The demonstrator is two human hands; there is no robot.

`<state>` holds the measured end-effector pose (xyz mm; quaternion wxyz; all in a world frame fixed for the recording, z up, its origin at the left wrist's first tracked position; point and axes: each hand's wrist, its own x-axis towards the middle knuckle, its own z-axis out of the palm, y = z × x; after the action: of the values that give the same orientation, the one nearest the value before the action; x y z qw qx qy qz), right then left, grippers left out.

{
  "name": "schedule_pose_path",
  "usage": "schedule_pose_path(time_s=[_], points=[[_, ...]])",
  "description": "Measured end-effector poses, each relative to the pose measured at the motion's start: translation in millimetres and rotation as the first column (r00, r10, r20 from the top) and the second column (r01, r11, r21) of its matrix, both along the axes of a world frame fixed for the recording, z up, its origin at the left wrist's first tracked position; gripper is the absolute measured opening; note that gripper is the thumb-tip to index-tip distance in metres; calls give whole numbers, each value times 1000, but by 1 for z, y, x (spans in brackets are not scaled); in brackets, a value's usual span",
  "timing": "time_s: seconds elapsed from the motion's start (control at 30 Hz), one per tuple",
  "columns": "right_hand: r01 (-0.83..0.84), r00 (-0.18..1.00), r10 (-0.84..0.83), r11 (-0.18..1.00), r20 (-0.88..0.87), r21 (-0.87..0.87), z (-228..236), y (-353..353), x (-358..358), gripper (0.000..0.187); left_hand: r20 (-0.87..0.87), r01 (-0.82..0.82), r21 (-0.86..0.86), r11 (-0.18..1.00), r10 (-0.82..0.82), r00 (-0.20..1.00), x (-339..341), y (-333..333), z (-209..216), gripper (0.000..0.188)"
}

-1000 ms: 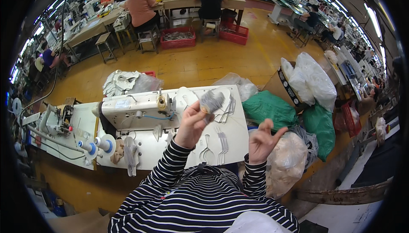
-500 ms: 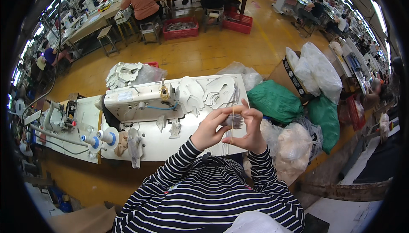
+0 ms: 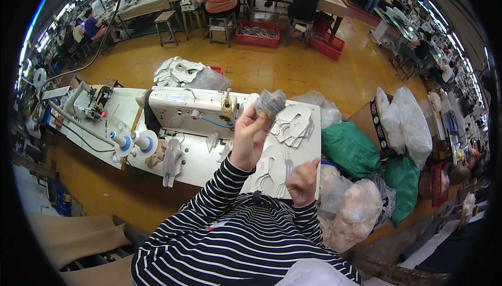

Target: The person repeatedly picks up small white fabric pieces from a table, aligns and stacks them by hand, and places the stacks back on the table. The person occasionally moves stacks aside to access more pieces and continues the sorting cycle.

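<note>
No longer brings both hands together, as half a second ago with a thin yellowish band stretched between; now keeps them well apart. Holds the grey bundle of thin pieces (image 3: 273, 101) up in the left hand (image 3: 249, 138), pinched tight between thumb and fingers, in the air over the white sewing table (image 3: 312, 152), by the right end of the sewing machine (image 3: 183, 109). Shows a small tan patch near the fingertips, too blurry to name. Reaches the left arm up and forward in a black-and-white striped sleeve (image 3: 222, 186), with fingertips pointing up. Carries the right hand (image 3: 303, 182) lower and closer to the body, near the right edge of the table, with fingers curled in and one poking up to the right. Cannot tell about a tight fist or a loose one, or about anything tucked inside. Still has a pile of white cut pieces (image 3: 294, 125) on the table beyond the right hand. Also looks from a new angle, with the machine now farther right in view.
</note>
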<state>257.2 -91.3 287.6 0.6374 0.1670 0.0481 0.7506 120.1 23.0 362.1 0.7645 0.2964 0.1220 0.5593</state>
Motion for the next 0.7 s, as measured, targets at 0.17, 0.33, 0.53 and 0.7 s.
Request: schedule_pose_path(time_s=[0.17, 0.33, 0.53, 0.7], points=[[102, 969, -115, 992, -217, -72, 14, 22, 0, 69, 23, 230, 17, 973, -230, 973, 15, -29, -14, 50], [512, 69, -544, 738, 836, 439, 39, 24, 3, 109, -337, 213, 191, 958, -140, 931, 11, -39, -32, 52], [296, -706, -470, 485, 530, 823, 63, 18, 5, 19, -609, 125, 682, 721, 464, 643, 8, -45, -52, 49], [273, -415, -504, 725, 757, 632, 37, -6, -28, 23, -525, -189, 413, 891, 403, 750, 15, -31, -46, 50]])
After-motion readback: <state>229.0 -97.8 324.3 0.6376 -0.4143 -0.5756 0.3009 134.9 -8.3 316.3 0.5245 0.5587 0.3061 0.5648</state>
